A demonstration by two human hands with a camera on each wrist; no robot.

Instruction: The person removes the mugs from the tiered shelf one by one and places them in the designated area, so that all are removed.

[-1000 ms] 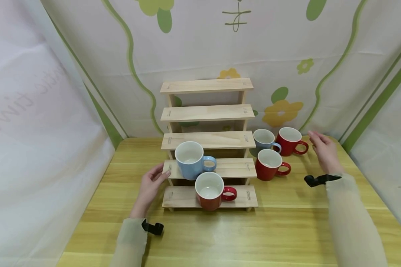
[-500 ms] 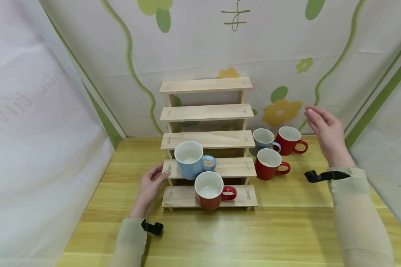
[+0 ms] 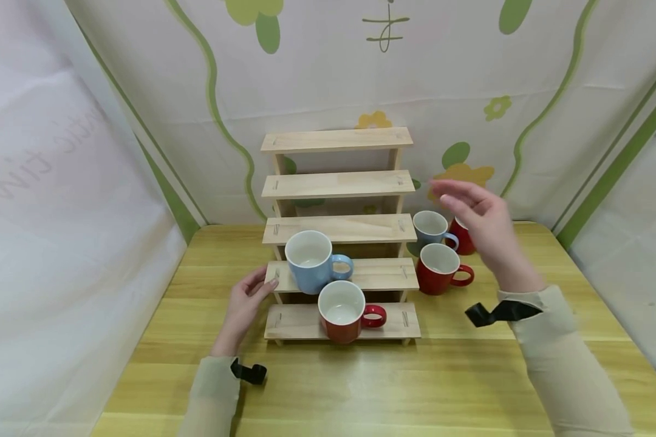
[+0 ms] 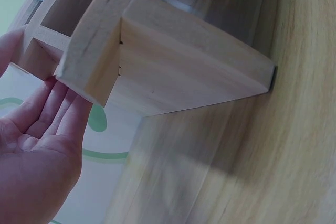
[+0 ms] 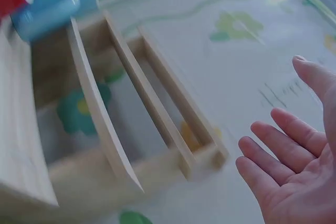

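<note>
A stepped wooden rack [image 3: 339, 229] stands on the table. My left hand [image 3: 245, 306] grips the left end of its second step from the bottom, thumb on top and fingers [image 4: 68, 108] beneath. On that step sits a light blue mug [image 3: 310, 270]; a red mug [image 3: 342, 318] stands on the lowest step. Both handles point right. My right hand [image 3: 483, 221] hovers in the air right of the rack, fingers extended and holding nothing. Below and beside it are a greyish-blue mug [image 3: 429, 227], a red mug [image 3: 434, 276], and another red mug [image 3: 461, 238], partly hidden by the hand.
The wooden table [image 3: 355, 388] carries everything. Behind the rack hangs a white cloth [image 3: 328, 79] with green and orange prints, close to its back. More cloth walls [image 3: 60, 212] rise at the left and right sides.
My right hand first rose from beside the rear red mug, then swept left above the mugs, covering part of that one. The left hand and the mugs stay where they were.
</note>
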